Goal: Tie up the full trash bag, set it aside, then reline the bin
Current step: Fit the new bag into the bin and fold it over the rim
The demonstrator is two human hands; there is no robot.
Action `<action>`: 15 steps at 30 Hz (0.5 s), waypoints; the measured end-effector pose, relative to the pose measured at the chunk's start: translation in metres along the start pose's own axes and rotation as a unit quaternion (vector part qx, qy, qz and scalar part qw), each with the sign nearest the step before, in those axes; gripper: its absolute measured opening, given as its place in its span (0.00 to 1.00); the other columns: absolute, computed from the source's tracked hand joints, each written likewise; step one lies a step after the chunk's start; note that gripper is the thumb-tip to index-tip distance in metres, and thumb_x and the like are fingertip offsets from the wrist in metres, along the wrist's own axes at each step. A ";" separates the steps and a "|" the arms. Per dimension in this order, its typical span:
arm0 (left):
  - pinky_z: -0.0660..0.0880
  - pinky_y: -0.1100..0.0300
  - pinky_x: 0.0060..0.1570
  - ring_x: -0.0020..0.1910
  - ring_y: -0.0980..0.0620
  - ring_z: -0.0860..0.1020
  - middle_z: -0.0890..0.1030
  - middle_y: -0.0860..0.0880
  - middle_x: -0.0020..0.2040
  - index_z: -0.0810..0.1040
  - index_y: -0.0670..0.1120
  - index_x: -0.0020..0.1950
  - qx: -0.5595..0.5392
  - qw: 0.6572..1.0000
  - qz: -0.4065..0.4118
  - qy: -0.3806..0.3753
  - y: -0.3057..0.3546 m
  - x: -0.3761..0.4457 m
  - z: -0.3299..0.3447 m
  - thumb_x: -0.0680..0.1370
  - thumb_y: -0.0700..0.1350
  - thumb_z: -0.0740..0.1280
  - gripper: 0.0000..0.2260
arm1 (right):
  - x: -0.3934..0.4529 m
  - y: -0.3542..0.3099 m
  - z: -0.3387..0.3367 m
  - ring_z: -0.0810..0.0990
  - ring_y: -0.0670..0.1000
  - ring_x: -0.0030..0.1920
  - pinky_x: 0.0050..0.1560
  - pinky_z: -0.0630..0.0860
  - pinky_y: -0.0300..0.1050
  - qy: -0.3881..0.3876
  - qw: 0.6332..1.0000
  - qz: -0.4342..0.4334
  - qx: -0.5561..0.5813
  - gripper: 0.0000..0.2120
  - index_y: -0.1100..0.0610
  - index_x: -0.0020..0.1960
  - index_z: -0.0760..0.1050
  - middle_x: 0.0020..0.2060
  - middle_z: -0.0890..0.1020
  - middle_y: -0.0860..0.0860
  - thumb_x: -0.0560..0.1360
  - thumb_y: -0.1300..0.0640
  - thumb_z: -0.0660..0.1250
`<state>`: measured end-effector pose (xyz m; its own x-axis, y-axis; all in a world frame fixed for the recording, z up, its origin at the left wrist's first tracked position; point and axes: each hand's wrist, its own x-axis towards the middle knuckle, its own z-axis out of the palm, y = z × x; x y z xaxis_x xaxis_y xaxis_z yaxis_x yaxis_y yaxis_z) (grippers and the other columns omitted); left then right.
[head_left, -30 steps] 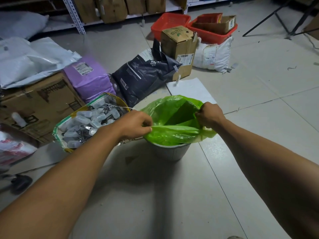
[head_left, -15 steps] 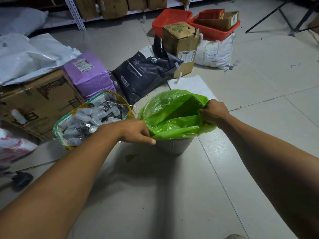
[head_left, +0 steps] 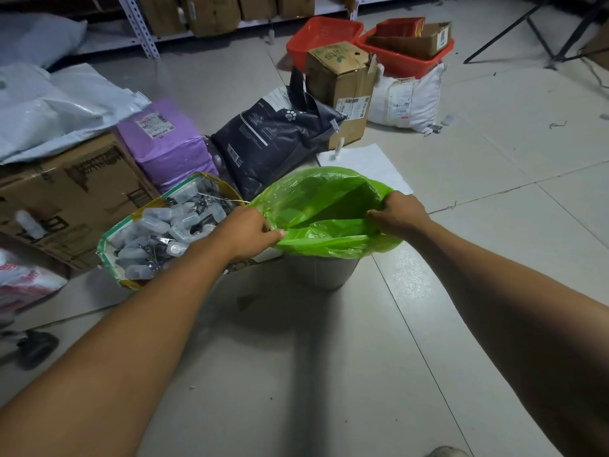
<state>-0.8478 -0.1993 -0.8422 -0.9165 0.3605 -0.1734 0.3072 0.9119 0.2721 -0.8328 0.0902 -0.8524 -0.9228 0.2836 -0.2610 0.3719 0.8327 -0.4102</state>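
Green liner (head_left: 329, 206) draped over grey bin (head_left: 321, 272), both hands' fingers (head_left: 273, 234) pinching its rim; beside it, sack (head_left: 112, 235) full of bottles (head_left: 155, 222).

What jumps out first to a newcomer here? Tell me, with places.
The bright green trash bag at centre, draped over the rim of a grey bin, with the left hand and right hand pinching its edge on either side. To the left, a sack of small plastic bottles. Beyond them, two red baskets near the shelving.
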 end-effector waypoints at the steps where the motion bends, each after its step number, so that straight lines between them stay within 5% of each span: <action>1: 0.60 0.55 0.28 0.29 0.47 0.71 0.71 0.42 0.27 0.75 0.39 0.29 -0.001 1.000 -0.004 0.011 0.000 0.001 0.002 0.76 0.58 0.66 0.25 | -0.001 0.000 -0.001 0.79 0.61 0.45 0.40 0.73 0.47 0.007 1.000 -0.004 -0.020 0.12 0.59 0.45 0.75 0.45 0.80 0.60 0.72 0.50 0.65; 5: 0.68 0.53 0.33 0.33 0.46 0.71 0.71 0.45 0.28 0.71 0.42 0.26 0.014 0.998 -0.003 0.057 -0.003 0.002 0.007 0.75 0.57 0.67 0.24 | -0.004 0.003 -0.004 0.78 0.59 0.42 0.40 0.74 0.48 0.008 0.998 0.002 -0.068 0.09 0.57 0.42 0.72 0.40 0.78 0.56 0.71 0.51 0.63; 9: 0.75 0.50 0.47 0.49 0.45 0.75 0.76 0.48 0.44 0.81 0.44 0.43 0.046 0.990 0.016 0.130 0.001 -0.002 0.002 0.73 0.56 0.70 0.14 | -0.006 0.003 -0.003 0.76 0.59 0.42 0.42 0.72 0.48 0.055 0.991 -0.009 -0.122 0.12 0.56 0.46 0.74 0.42 0.78 0.55 0.73 0.47 0.64; 12: 0.72 0.52 0.50 0.52 0.48 0.74 0.71 0.52 0.47 0.80 0.48 0.49 0.011 0.987 0.084 0.136 0.007 -0.003 0.000 0.73 0.52 0.72 0.10 | -0.003 0.003 0.000 0.77 0.61 0.49 0.44 0.73 0.51 0.085 0.990 -0.069 -0.095 0.16 0.57 0.56 0.71 0.50 0.78 0.57 0.75 0.47 0.64; 15: 0.73 0.55 0.47 0.47 0.49 0.78 0.80 0.50 0.45 0.83 0.49 0.47 -0.076 0.984 0.132 0.091 0.016 0.000 0.002 0.72 0.57 0.72 0.13 | -0.004 0.001 -0.001 0.77 0.63 0.54 0.48 0.74 0.54 0.082 0.987 -0.125 -0.061 0.24 0.53 0.69 0.65 0.57 0.75 0.58 0.76 0.48 0.65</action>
<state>-0.8427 -0.1843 -0.8395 -0.8445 0.5277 0.0914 0.5122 0.7460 0.4256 -0.8290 0.0908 -0.8514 -0.9918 0.1266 -0.0159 0.1247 0.9349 -0.3322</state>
